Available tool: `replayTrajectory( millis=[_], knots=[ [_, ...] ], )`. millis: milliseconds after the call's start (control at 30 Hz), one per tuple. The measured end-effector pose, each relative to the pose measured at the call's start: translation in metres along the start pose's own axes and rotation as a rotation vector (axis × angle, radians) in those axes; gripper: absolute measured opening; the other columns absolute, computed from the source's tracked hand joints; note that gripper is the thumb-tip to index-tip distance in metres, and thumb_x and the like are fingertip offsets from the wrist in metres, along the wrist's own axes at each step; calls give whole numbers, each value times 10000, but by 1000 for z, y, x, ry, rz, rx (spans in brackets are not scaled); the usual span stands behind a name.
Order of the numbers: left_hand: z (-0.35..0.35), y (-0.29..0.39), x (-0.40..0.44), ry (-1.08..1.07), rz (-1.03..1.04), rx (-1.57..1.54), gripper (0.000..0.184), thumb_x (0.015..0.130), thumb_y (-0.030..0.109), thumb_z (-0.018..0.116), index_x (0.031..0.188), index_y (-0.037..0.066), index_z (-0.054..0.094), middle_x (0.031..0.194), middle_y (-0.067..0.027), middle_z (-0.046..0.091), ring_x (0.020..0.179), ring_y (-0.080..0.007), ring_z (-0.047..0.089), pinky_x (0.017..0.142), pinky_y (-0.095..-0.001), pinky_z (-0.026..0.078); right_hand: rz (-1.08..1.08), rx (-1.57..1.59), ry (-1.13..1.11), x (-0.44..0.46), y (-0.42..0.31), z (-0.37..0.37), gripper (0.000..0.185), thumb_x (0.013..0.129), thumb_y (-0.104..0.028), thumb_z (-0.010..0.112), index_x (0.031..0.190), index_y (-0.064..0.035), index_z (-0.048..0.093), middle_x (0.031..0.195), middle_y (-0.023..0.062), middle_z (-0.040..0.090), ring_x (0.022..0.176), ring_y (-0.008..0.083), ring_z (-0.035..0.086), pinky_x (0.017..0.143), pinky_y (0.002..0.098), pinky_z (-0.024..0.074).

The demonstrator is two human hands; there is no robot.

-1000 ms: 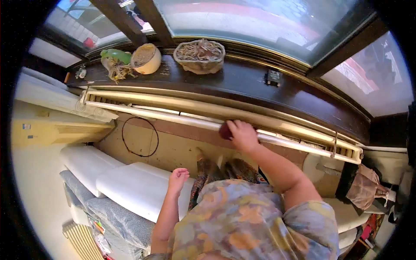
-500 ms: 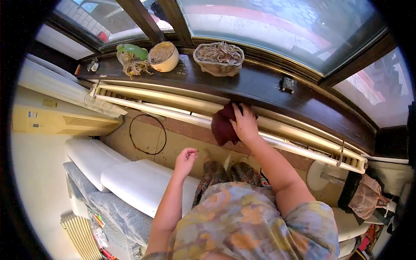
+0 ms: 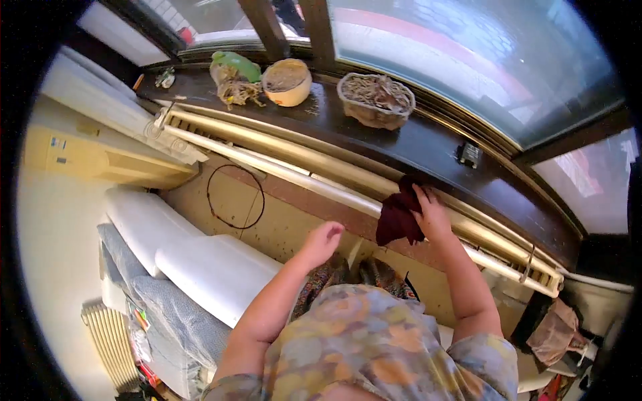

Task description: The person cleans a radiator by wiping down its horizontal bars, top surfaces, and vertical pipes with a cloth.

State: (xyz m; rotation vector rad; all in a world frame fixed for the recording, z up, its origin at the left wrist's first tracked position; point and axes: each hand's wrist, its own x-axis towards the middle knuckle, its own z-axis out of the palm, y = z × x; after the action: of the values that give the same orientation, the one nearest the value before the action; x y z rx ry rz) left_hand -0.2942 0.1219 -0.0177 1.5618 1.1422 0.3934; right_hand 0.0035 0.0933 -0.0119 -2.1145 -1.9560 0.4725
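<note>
A dark maroon cloth (image 3: 400, 215) hangs in loose folds over the radiator pipe, just below the sill's front edge. My right hand (image 3: 433, 215) grips its right side, with the fingers pressed along the folds. My left hand (image 3: 324, 242) hovers over the floor in front of my body, its fingers curled together. Whether anything small sits between those fingers is hidden. Right below the dark windowsill (image 3: 311, 130) runs the long cream radiator (image 3: 287, 175).
Along the sill stand a rectangular pot of dried plants (image 3: 376, 107), a round cream pot (image 3: 286, 83), a green container (image 3: 237, 67) with dry roots, and a small black device (image 3: 469, 155). A cable loop (image 3: 263, 200) lies on the floor. White cushioned seating (image 3: 207, 271) stands behind left.
My right hand has moved right along the radiator with the cloth, which now hangs more spread out. My left hand has shifted right too. The view has turned slightly.
</note>
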Motion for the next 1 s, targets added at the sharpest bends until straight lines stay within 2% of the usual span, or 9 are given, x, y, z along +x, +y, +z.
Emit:
replayTrajectory(
  millis=[133, 200, 300, 400, 533, 700, 767, 900, 1000],
  knots=[
    [-23, -42, -48, 54, -164, 56, 193, 833, 115, 505, 1000, 21, 527, 900, -79, 595, 817, -144, 561, 734, -270, 449, -24, -146, -70, 30, -25, 15, 613, 768, -170, 564, 1310, -153, 279, 1285, 183, 359, 963, 371, 518, 798, 416, 451],
    [-36, -55, -73, 80, -280, 78, 191, 833, 115, 502, 995, 18, 528, 898, -81, 600, 798, -140, 560, 721, -271, 451, 9, -105, -67, 56, -42, 34, 539, 735, -199, 607, 1225, -104, 402, 1161, 158, 461, 989, 338, 481, 812, 404, 424],
    [-52, -73, -105, 160, -397, 116, 191, 832, 122, 508, 989, 15, 530, 879, -76, 599, 781, -136, 556, 699, -270, 450, -123, -272, 68, 90, -71, 66, 502, 734, -252, 609, 1172, -71, 443, 1110, 151, 487, 919, 318, 524, 763, 384, 447],
    [-60, -115, -133, 292, -334, 33, 184, 832, 126, 516, 977, 14, 532, 846, -63, 593, 755, -133, 546, 681, -267, 448, -161, -298, 94, 118, -113, 73, 473, 734, -278, 612, 1124, -52, 468, 1058, 132, 505, 840, 301, 555, 694, 370, 465],
    [-78, -101, -147, 351, -407, 3, 172, 833, 111, 512, 973, 13, 532, 823, -55, 587, 756, -126, 545, 684, -263, 448, -92, -280, -6, 157, -164, 87, 438, 761, -245, 572, 1139, -56, 459, 1051, 135, 507, 851, 284, 563, 676, 373, 474],
    [-88, -108, -162, 441, -514, -88, 188, 830, 152, 521, 957, 16, 552, 836, -84, 607, 776, -150, 567, 712, -275, 449, -155, -291, 3, 204, -236, 99, 354, 797, -109, 447, 1141, -24, 438, 1086, 152, 499, 898, 273, 567, 715, 384, 479],
    [-90, -109, -167, 472, -515, -196, 172, 833, 119, 508, 963, 14, 548, 830, -79, 609, 779, -140, 570, 710, -265, 453, -74, -162, -209, 223, -260, 93, 324, 799, -119, 451, 1111, -31, 447, 1126, 153, 472, 951, 277, 546, 762, 393, 458],
    [-94, -106, -174, 430, -531, -134, 161, 832, 101, 493, 957, 14, 544, 804, -77, 610, 750, -134, 576, 701, -258, 456, -78, -131, -70, 231, -272, 107, 295, 808, -147, 458, 1087, -49, 452, 1133, 137, 469, 1001, 289, 514, 803, 409, 424],
    [-93, -113, -172, 391, -458, -63, 161, 833, 106, 489, 956, 19, 547, 800, -77, 614, 749, -135, 579, 697, -258, 459, -141, -11, -104, 232, -250, 117, 310, 813, -147, 459, 1108, -56, 433, 1131, 140, 465, 997, 313, 505, 800, 425, 416]
  ],
)
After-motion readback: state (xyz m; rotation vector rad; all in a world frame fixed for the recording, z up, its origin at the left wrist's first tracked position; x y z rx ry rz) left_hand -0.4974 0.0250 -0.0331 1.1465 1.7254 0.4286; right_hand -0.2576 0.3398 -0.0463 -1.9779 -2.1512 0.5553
